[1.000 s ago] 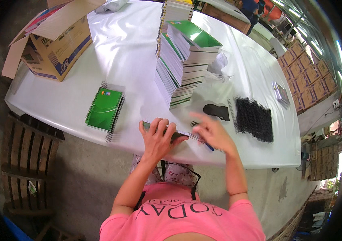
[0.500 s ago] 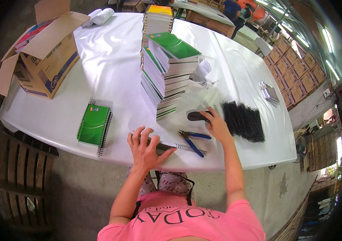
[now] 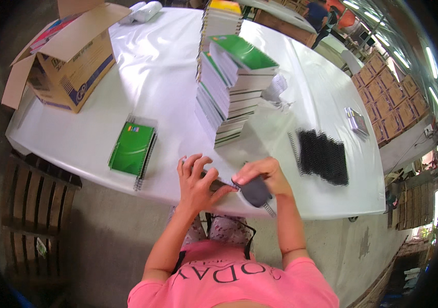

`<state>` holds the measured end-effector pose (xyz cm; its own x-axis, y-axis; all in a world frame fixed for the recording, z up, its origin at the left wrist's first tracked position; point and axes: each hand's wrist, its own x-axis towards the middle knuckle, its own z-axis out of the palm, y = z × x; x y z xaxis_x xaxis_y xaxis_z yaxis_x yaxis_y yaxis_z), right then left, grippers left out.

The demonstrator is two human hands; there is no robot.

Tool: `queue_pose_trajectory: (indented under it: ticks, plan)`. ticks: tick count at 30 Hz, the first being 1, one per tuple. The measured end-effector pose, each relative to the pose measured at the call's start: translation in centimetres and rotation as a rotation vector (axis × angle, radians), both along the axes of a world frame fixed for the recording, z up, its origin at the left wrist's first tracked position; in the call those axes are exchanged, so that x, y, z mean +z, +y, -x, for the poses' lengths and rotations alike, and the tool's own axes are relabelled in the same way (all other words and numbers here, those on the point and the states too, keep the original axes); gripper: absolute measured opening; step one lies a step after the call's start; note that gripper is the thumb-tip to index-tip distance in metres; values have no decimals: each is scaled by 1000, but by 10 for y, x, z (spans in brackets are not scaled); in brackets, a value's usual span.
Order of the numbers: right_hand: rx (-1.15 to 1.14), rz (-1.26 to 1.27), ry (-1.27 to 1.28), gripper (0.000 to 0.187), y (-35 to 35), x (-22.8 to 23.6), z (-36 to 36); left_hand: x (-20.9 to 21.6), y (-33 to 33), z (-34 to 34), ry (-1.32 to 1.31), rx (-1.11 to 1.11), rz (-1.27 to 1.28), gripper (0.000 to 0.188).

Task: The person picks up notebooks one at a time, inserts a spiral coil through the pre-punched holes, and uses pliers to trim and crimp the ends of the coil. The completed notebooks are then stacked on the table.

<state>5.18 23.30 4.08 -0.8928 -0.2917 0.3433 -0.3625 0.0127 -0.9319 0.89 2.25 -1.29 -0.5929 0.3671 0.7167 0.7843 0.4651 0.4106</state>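
- Pinched in the left hand [image 3: 197, 180], that edge-on notebook [image 3: 221, 183] sits near the table's [image 3: 175, 110] front edge; loosen up and its pages could skew.
- Right hand [image 3: 266, 173] clutches a dark rounded tool [image 3: 256, 193] over the wire coil [image 3: 269, 210]; a sideways slip might bend it.
- Beyond, that lopsided notebook stack [image 3: 235, 110] could topple if bumped.

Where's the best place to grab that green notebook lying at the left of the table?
Probably the middle of its long sides, coming down from above: the green notebook lies flat, cover up, with nothing on top, while wire coil ends poke out at its near and far ends and might snag.
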Motion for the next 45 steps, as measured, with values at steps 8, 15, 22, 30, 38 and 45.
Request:
queue_pose_trajectory:
  ticks: [8, 15, 22, 30, 38, 45]
  plan:
    - [-131, -407, 41, 26, -15, 18, 7, 6, 3, -1, -28, 15, -90, 54]
    - [-107, -219, -9, 29, -14, 10, 20, 5, -5, 10, -201, -39, -252, 57]
    - [-238, -369, -82, 27, -16, -7, 29, -1, -5, 17, -235, -134, -286, 57]
    - [-544, -505, -80, 30, -21, -2, 33, 2, -6, 20, -552, -213, -429, 66]
    - [-273, -179, -47, 28, -38, 7, 38, -16, -8, 30, -488, -200, -432, 95]
    - [-196, -23, -104, 34, -49, 12, 43, -12, -5, 30, -598, -229, -424, 101]
